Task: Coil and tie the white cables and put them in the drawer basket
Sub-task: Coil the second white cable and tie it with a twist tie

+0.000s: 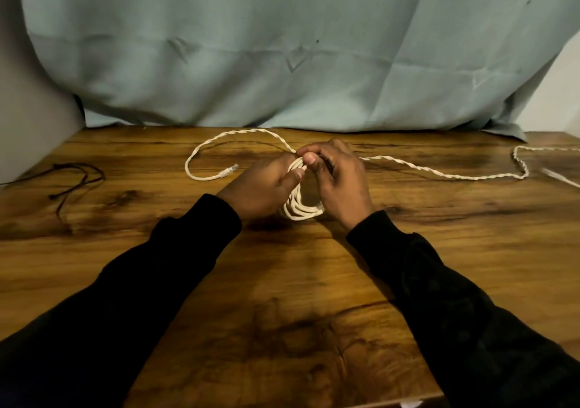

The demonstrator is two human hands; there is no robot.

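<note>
A white twisted cable is partly wound into a small coil (302, 210) that hangs between my hands above the wooden table (282, 282). My left hand (266, 188) grips the top of the coil, thumb pressed on the loops. My right hand (339, 181) pinches the same bundle from the right. One loose end loops away to the left and ends in a clear plug (228, 170). The other length (439, 174) trails right across the table toward the edge of view. No drawer basket is in view.
A thin dark cord (78, 178) lies at the table's left side. A pale green cloth (282, 46) hangs behind the table's back edge. Another white piece (561, 178) shows at the far right edge.
</note>
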